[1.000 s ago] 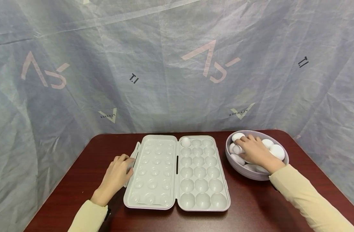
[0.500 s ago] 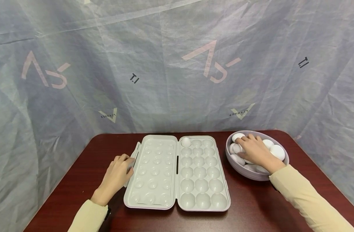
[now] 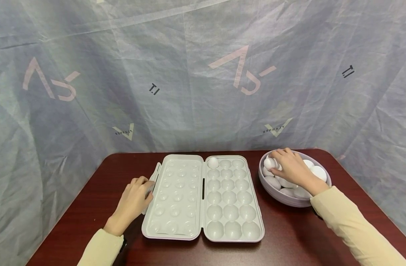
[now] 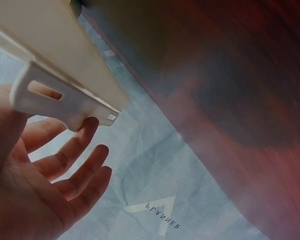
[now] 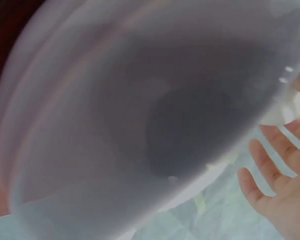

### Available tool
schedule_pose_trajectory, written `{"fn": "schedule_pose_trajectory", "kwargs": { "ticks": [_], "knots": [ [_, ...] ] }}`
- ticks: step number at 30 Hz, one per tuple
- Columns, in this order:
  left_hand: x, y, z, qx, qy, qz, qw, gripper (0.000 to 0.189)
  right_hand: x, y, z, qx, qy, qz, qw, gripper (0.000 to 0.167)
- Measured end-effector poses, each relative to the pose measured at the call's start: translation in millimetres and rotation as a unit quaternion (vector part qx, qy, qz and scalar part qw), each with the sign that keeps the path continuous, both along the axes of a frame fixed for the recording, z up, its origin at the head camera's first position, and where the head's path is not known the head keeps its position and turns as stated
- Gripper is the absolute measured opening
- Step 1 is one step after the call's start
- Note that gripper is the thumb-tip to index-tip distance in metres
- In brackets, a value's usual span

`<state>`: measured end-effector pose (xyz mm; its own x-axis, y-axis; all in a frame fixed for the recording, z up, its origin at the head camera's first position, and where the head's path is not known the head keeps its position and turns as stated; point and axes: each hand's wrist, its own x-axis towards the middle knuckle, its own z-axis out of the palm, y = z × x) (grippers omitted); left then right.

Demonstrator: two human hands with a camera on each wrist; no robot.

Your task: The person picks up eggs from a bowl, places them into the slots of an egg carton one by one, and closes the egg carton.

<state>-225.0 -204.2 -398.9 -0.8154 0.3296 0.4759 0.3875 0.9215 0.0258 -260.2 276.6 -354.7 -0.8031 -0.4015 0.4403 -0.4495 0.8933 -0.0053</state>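
Note:
A white plastic egg box (image 3: pixel 201 232) lies unfolded on the table, its bumpy lid to the left and its cupped tray (image 3: pixel 238 239) to the right. One egg (image 3: pixel 213 163) stands in the tray's far left cup. My left hand (image 3: pixel 133 201) holds the clasp flap (image 4: pixel 65 100) on the lid's left edge between thumb and fingers. At the right, a pale purple bowl (image 3: pixel 282 200) contains several white eggs (image 3: pixel 318 173). Over its left side, my right hand (image 3: pixel 294 168) pinches an egg (image 3: pixel 269 163); in the right wrist view, the bowl's wall hides much of the scene.
The dark red wooden table (image 3: pixel 176 253) carries the egg box and the bowl. Behind it hangs a grey cloth (image 3: pixel 189 111) with printed letters. The bowl stands close to the tray's right side, near the table's far right corner.
My right hand has shifted slightly up and away inside the bowl, and the egg in its fingers has risen. My left hand stays on the clasp flap.

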Motion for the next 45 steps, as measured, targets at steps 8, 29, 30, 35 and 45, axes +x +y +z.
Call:
{"fn": "schedule_pose_trajectory", "kwargs": {
  "ticks": [8,29,30,35,45],
  "knots": [
    [-1.4,-0.7,-0.6,-0.004,0.002,0.002,1.0000,0.024,-6.4,-17,8.8,-0.035,-0.015,0.003,0.9993,0.038],
    [-2.3,2.5,-0.1,0.008,-0.012,0.011,0.9998,0.032,-28.9,-84,8.6,-0.067,-0.057,0.039,0.9954,0.034],
    [-2.3,2.6,-0.2,0.010,-0.011,0.011,0.9998,0.032,-30.9,-86,7.7,-0.070,-0.064,0.037,0.9948,0.034],
    [-2.3,3.7,0.1,0.019,-0.007,0.013,0.9997,0.033,-40.3,-95,3.5,-0.085,-0.103,0.024,0.9908,0.035],
    [-0.2,5.5,2.7,0.033,-0.007,0.018,0.9993,0.033,-57.7,-111,-8.8,-0.082,-0.121,0.018,0.9890,0.034]
  ]
}}
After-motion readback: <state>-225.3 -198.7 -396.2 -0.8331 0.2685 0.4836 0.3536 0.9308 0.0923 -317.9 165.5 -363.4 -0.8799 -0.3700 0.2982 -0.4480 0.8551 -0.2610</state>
